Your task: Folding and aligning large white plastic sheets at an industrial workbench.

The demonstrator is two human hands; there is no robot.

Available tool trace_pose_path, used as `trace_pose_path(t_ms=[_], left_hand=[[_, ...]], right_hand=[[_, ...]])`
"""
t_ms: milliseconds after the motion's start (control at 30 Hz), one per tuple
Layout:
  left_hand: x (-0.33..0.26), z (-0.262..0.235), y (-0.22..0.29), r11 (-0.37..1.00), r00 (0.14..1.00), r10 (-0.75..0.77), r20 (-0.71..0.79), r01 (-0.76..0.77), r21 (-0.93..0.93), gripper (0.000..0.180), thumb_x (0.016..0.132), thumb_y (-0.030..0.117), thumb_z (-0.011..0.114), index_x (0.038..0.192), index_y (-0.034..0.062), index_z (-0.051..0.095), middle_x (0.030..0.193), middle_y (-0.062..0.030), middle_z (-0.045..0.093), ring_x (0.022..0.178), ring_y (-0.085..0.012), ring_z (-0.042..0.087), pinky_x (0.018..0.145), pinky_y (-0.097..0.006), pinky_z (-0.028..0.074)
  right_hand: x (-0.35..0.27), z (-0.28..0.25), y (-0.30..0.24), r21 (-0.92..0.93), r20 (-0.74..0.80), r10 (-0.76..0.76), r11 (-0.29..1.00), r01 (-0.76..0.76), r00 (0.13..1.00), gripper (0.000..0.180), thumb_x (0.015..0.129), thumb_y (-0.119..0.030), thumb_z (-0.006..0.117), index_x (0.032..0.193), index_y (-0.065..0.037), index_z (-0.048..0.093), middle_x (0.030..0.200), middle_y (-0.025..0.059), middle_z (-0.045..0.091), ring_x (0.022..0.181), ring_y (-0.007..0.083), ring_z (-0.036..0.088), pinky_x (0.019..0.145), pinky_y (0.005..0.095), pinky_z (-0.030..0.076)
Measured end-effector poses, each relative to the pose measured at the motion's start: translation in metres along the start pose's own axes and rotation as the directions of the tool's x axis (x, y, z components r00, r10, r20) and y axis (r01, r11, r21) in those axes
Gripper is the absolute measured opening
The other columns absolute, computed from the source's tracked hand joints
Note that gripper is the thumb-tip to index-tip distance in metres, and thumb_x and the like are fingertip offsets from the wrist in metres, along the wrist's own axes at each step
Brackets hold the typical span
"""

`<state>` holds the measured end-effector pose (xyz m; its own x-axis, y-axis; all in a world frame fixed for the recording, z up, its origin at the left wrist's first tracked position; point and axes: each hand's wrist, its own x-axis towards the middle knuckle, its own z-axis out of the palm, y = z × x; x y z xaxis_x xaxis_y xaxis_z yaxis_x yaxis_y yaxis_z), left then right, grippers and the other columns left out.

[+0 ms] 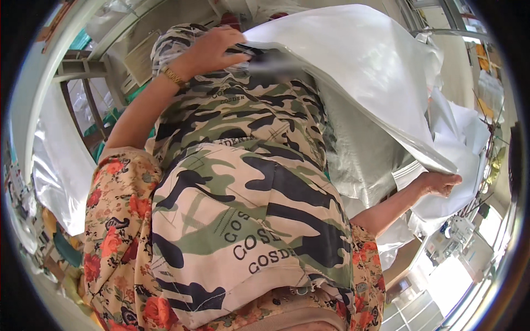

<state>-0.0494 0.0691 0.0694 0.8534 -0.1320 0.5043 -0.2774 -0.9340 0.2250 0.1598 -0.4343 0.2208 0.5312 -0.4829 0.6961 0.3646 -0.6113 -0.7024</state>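
Note:
A large glossy white plastic sheet (353,47) billows across the upper right, one edge curving from near my left hand down to my right. My left hand (218,48) is raised over my lap at the top, its thumb and fingers apart. Its fingertips are at the sheet's corner; whether they touch it is hard to tell. Out to the right, the fingers of my right hand (441,184) are closed on the sheet's lower edge. A camouflage-patterned apron (237,182) covers my front and lap. Below the sheet's near end, a dark patch is blurred.
More white sheeting (458,127) lies bunched beyond my right hand. On the left, a sheet of clear plastic (61,171) hangs beside a metal frame (83,69). Thin rods or wires (494,132) stick out at the far right.

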Motion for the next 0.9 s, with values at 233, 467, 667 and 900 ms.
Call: trace_pose_path(t_ms=[233, 467, 667, 900], left_hand=[[0.021, 0.066, 0.041, 0.838, 0.882, -0.27, 0.387, 0.413, -0.357, 0.078, 0.076, 0.071, 0.06, 0.092, -0.0044, 0.068, 0.083, -0.0188, 0.067, 0.079, -0.0345, 0.064, 0.074, -0.04, 0.051], [0.046, 0.08, 0.078, 0.207, 0.707, -0.196, 0.679, 0.707, -0.676, 0.045, 0.086, 0.045, 0.069, 0.092, 0.0008, 0.064, 0.071, -0.002, 0.061, 0.054, -0.0083, 0.055, 0.051, -0.024, 0.045], [0.043, 0.059, 0.082, -0.179, 0.67, -0.122, 0.733, 0.711, -0.68, 0.054, 0.092, 0.053, 0.057, 0.086, -0.0001, 0.062, 0.057, 0.0058, 0.041, 0.043, -0.0023, 0.026, 0.038, -0.021, 0.021], [0.061, 0.077, 0.079, -0.69, 0.436, -0.312, 0.844, 0.507, -0.517, 0.056, 0.087, 0.064, 0.056, 0.073, 0.0108, 0.049, 0.055, 0.0087, 0.025, 0.046, -0.0047, 0.02, 0.04, -0.023, 0.016]], right_hand=[[-0.001, -0.002, 0.004, -0.131, 0.019, -0.013, 0.991, 0.016, 1.0, 0.076, 0.094, -0.063, 0.043, 0.069, 0.008, 0.056, 0.07, 0.0158, 0.059, 0.064, 0.0219, 0.055, 0.058, 0.0391, 0.049], [-0.001, -0.001, 0.007, -0.073, -0.012, 0.011, 0.997, -0.011, 1.0, 0.076, 0.093, -0.062, 0.045, 0.073, 0.01, 0.06, 0.072, 0.0174, 0.061, 0.066, 0.0226, 0.058, 0.059, 0.0397, 0.05], [-0.004, 0.004, -0.012, -0.026, -0.04, 0.001, 1.0, -0.002, 0.999, 0.073, 0.094, -0.059, 0.045, 0.07, 0.008, 0.057, 0.071, 0.0165, 0.06, 0.066, 0.022, 0.057, 0.059, 0.0398, 0.05], [-0.007, 0.002, -0.004, 0.042, -0.031, 0.096, 0.995, -0.095, 0.995, 0.072, 0.094, -0.059, 0.044, 0.065, 0.006, 0.052, 0.067, 0.0121, 0.055, 0.062, 0.0203, 0.053, 0.055, 0.0388, 0.047]])
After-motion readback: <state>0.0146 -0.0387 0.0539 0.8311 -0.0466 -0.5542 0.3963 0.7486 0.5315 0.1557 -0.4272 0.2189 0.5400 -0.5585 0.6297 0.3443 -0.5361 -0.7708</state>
